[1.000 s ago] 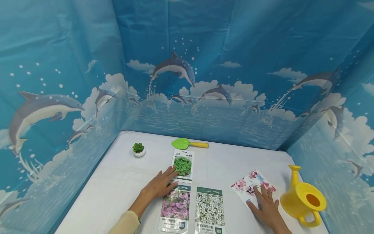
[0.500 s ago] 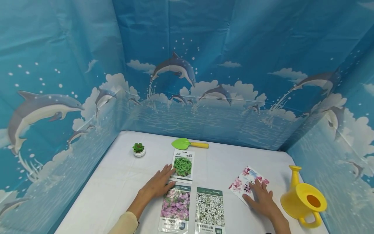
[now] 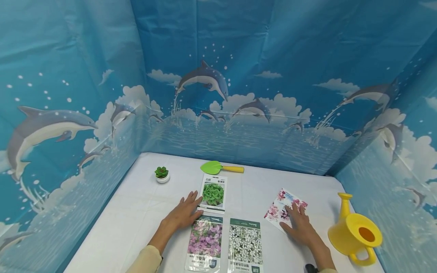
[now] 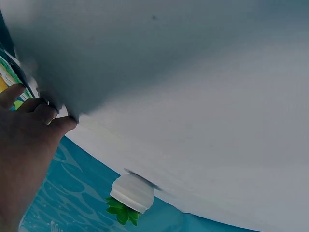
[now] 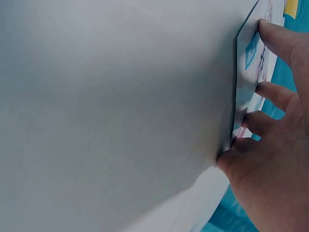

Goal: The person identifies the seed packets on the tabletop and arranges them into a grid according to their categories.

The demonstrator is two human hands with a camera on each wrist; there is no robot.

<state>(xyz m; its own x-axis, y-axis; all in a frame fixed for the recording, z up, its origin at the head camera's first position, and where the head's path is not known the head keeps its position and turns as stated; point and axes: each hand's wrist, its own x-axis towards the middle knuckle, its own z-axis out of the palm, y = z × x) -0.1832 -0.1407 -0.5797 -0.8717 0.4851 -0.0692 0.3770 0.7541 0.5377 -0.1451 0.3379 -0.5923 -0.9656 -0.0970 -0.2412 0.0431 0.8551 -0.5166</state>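
Observation:
My right hand lies spread over a card printed with pink flowers; in the right wrist view its fingertips press on the card's face. My left hand rests with relaxed fingers at the left edge of a seed packet showing green leaves. Just below that hand's thumb is a packet with purple flowers. Beside it lies a packet with white flowers. All of them lie flat on the white tabletop.
A yellow watering can stands right of my right hand. At the back lies a toy trowel with a green blade and yellow handle. A small potted succulent stands at the back left. Blue dolphin-print curtains enclose the table.
My right hand has slid the pink-flower card left and slightly away from me across the table. The left hand has drawn back a little to the left from the green-leaf packet.

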